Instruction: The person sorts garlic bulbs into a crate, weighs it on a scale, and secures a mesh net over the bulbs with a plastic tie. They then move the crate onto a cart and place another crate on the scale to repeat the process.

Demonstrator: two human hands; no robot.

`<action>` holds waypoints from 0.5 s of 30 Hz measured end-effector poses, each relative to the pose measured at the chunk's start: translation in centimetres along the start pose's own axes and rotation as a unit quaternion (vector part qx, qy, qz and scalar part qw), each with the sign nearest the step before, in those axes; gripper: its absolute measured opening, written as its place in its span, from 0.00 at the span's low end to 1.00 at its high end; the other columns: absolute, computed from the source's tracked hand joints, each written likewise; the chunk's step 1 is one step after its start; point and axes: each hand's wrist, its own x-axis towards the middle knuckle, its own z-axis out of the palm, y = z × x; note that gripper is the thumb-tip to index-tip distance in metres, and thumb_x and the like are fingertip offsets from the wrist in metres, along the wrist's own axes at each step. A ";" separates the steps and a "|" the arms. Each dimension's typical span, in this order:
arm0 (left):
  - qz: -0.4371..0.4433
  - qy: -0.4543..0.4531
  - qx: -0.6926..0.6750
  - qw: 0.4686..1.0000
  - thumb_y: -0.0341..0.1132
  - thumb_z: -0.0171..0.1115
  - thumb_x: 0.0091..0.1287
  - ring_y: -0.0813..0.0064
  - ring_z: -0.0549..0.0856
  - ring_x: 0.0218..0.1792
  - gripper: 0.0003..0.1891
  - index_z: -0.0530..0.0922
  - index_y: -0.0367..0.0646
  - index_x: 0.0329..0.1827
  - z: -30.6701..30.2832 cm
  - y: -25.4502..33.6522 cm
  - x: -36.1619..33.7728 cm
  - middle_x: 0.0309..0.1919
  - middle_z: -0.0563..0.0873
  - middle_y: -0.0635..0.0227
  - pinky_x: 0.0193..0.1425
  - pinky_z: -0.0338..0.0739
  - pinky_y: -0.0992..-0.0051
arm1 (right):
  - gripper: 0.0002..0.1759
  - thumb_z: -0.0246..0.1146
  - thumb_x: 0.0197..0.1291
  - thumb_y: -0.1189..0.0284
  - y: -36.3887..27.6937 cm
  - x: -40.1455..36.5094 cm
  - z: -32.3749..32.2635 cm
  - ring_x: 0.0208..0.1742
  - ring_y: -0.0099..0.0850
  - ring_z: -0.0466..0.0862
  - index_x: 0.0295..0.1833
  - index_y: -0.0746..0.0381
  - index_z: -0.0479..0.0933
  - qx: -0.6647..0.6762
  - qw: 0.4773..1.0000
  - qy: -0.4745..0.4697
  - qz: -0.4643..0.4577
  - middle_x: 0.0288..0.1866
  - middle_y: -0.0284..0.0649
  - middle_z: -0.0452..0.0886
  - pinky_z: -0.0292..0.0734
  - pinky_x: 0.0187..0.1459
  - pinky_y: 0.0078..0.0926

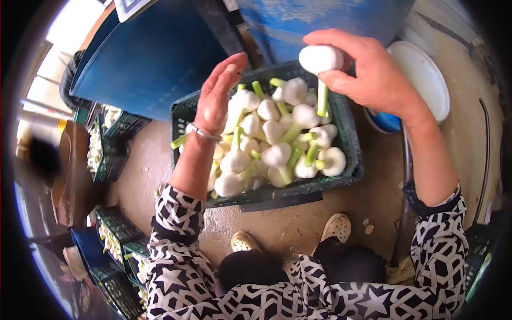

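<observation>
My right hand holds a white garlic bulb between thumb and fingers, its short green stem pointing down, above the right back part of a dark green crate. The crate is heaped with white garlic bulbs with cut green stems. Over the crate's left back side is my left hand, raised on edge, its fingers stretched out and nothing in it.
Behind the crate stand a blue container and a blue barrel. A white round lid or tub is at the right. Green crates of garlic line the left. My shoes are on the wet floor.
</observation>
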 end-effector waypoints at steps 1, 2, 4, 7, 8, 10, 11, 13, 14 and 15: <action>-0.010 0.018 0.110 0.994 0.46 0.50 0.74 0.69 0.70 0.68 0.25 0.70 0.40 0.68 -1.2 1.3 -1.6 0.67 0.74 0.63 0.73 0.57 0.65 | 0.20 0.62 0.49 0.75 -0.1 0.7 0.6 0.44 0.41 0.84 0.52 0.63 0.77 -0.010 0.998 0.013 -0.058 0.42 0.48 0.82 0.79 0.47 0.30; -0.022 0.033 0.216 0.975 0.47 0.49 0.74 0.68 0.71 0.67 0.26 0.69 0.40 0.68 -1.8 2.5 -3.4 0.66 0.73 0.63 0.73 0.57 0.65 | 0.20 0.61 0.50 0.77 -0.2 1.2 1.2 0.45 0.40 0.84 0.52 0.62 0.77 -0.022 0.993 0.028 -0.113 0.43 0.47 0.82 0.79 0.47 0.31; 0.100 -0.089 0.485 0.864 0.48 0.46 0.74 0.59 0.66 0.70 0.26 0.68 0.43 0.70 -3.4 1.1 -6.9 0.67 0.71 0.57 0.74 0.55 0.60 | 0.20 0.61 0.50 0.77 -1.0 1.9 3.0 0.48 0.38 0.83 0.52 0.62 0.77 -0.069 0.982 0.045 -0.172 0.46 0.45 0.81 0.79 0.49 0.31; 0.081 -0.160 0.654 0.735 0.47 0.45 0.73 0.53 0.63 0.71 0.25 0.70 0.46 0.68 -2.4 -2.1 -12.0 0.68 0.69 0.54 0.74 0.53 0.55 | 0.22 0.61 0.48 0.78 0.5 1.4 8.9 0.65 0.38 0.73 0.53 0.60 0.78 -0.178 0.940 -0.009 -0.291 0.60 0.39 0.76 0.77 0.60 0.32; 0.056 -0.116 0.625 0.770 0.44 0.48 0.70 0.53 0.63 0.71 0.23 0.72 0.47 0.66 -2.8 -2.3 -12.4 0.68 0.68 0.54 0.74 0.50 0.53 | 0.21 0.59 0.53 0.79 1.1 -0.1 10.8 0.68 0.45 0.71 0.55 0.60 0.76 -0.142 0.949 -0.138 -0.247 0.65 0.42 0.73 0.71 0.66 0.39; 0.030 -0.072 0.592 0.802 0.42 0.50 0.67 0.53 0.62 0.71 0.22 0.75 0.48 0.63 -3.1 -2.4 -13.1 0.69 0.67 0.55 0.74 0.48 0.50 | 0.21 0.59 0.55 0.76 1.6 -1.7 12.5 0.72 0.45 0.66 0.57 0.61 0.76 -0.145 0.931 -0.276 -0.191 0.69 0.44 0.69 0.64 0.71 0.41; 0.029 -0.057 0.618 0.784 0.43 0.50 0.67 0.52 0.62 0.71 0.23 0.75 0.48 0.63 -2.6 -2.2 -13.0 0.70 0.66 0.55 0.74 0.48 0.50 | 0.20 0.59 0.57 0.75 1.7 -1.6 12.3 0.72 0.45 0.65 0.57 0.61 0.76 -0.045 0.953 -0.267 -0.134 0.69 0.44 0.68 0.62 0.72 0.38; 0.042 -0.040 0.683 0.728 0.48 0.42 0.73 0.49 0.61 0.71 0.26 0.68 0.49 0.70 -1.9 -1.7 -12.8 0.71 0.64 0.53 0.74 0.49 0.52 | 0.22 0.58 0.61 0.70 2.6 -1.5 12.5 0.73 0.46 0.63 0.62 0.61 0.74 0.104 0.973 -0.191 -0.078 0.70 0.47 0.67 0.60 0.72 0.35; 0.042 -0.042 0.681 0.730 0.48 0.42 0.73 0.49 0.61 0.71 0.26 0.68 0.49 0.70 -1.5 -2.1 -12.6 0.71 0.64 0.53 0.74 0.49 0.52 | 0.22 0.58 0.61 0.70 2.8 -2.0 13.4 0.73 0.46 0.63 0.62 0.61 0.74 0.104 0.973 -0.192 -0.075 0.70 0.47 0.67 0.60 0.72 0.35; 0.021 -0.013 0.661 0.750 0.47 0.44 0.71 0.51 0.61 0.72 0.26 0.66 0.50 0.71 -1.2 -2.8 -12.1 0.71 0.64 0.55 0.74 0.47 0.50 | 0.24 0.58 0.62 0.68 2.4 -2.4 14.3 0.73 0.46 0.63 0.64 0.62 0.71 0.070 0.979 -0.185 -0.040 0.70 0.49 0.66 0.60 0.72 0.36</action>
